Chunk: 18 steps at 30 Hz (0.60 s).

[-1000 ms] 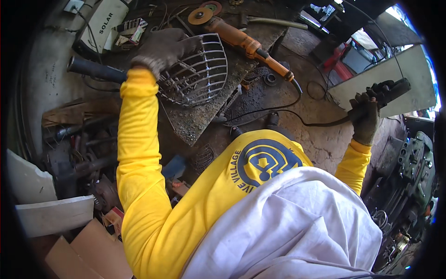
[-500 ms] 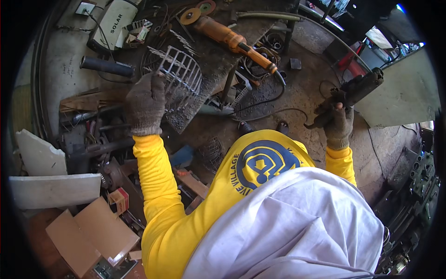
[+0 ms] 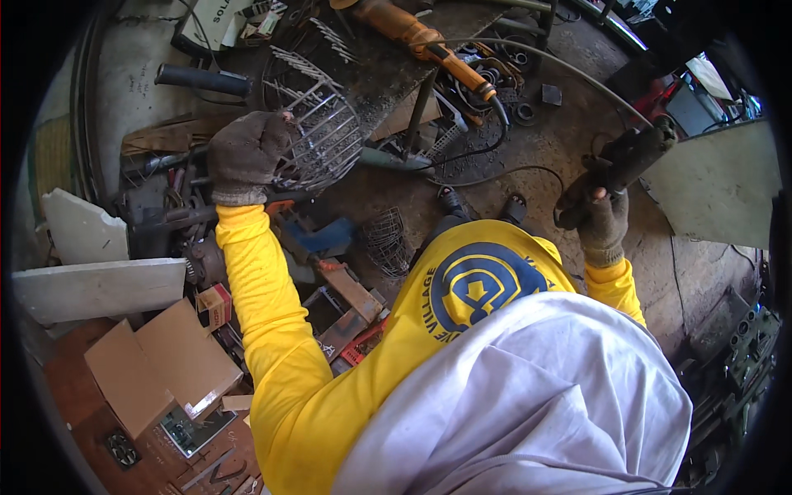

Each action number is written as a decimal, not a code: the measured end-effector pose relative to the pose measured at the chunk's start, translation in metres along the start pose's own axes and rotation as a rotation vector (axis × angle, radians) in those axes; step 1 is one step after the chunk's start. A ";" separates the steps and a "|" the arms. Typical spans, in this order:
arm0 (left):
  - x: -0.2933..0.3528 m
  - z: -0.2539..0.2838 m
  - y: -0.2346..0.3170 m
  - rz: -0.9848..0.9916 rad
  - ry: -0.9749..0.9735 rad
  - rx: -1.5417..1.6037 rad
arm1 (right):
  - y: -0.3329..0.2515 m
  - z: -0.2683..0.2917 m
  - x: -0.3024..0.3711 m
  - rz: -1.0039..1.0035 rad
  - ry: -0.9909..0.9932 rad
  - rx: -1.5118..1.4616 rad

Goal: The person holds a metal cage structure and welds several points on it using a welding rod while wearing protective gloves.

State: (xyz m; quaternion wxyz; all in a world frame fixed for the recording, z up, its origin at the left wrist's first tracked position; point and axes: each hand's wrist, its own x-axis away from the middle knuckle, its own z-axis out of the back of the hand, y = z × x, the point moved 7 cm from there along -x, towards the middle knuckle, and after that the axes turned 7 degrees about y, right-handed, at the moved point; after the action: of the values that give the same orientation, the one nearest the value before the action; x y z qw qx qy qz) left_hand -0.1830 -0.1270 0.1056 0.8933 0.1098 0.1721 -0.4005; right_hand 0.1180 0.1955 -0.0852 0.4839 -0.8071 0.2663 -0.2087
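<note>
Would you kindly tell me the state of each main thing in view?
Left hand: gloved, closed on wire cage
Wire cage: held at its left side
Right hand: gloved, closed around dark tool
Dark tool: held, tilted
Orange grinder: lying on bench, cord attached
Second wire cage: unheld
Cardboard: spread open

Your brown knitted-cloth left glove [image 3: 244, 155] looks matt and rough, the curved grey barred metal grille [image 3: 329, 142] dully shiny. Your yellow cloth sleeve [image 3: 268, 289] is matt; the open brown cardboard box [image 3: 186, 346] looks smooth, the dark cylindrical tool [image 3: 643, 155] matt.
</note>
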 end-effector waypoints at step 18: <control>-0.080 -0.119 -0.054 0.053 -0.365 -0.169 | 0.006 -0.043 0.026 0.111 0.402 -0.041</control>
State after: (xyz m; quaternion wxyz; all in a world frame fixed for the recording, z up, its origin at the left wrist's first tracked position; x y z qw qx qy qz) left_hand -0.2996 -0.0682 0.0252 0.9259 -0.0353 0.0374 -0.3741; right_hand 0.1115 0.1480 -0.0693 0.4151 -0.7430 0.4059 -0.3329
